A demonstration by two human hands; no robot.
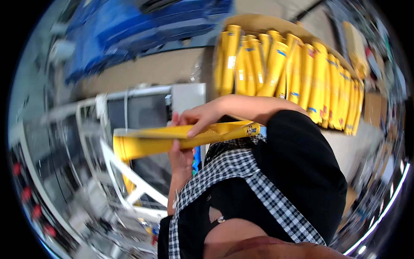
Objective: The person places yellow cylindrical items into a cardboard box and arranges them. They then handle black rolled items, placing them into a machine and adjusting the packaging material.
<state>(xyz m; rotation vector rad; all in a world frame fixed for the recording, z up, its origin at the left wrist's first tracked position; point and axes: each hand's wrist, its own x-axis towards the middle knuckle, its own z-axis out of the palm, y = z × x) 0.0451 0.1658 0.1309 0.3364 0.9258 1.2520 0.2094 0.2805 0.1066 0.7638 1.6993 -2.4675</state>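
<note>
A long yellow roll of what looks like printed plastic sheet or film (pixel 151 144) lies across the front of my body, its wider end to the left and its narrower end near my right upper arm. My right hand (pixel 202 118) rests over the top of the roll, with thumb and fingers closed on it. From below, my left hand (pixel 181 157) grips the same roll, and its fingertips show along the far edge. Some blur hides the roll's left end and small details.
At the far right, a cardboard box (pixel 258 21) holds several upright yellow rolls (pixel 295 73). A large blue cover (pixel 133 36) drapes over something at the far left. Left of my body stands a white metal frame (pixel 114 166) beside a dark grey surface (pixel 148 114).
</note>
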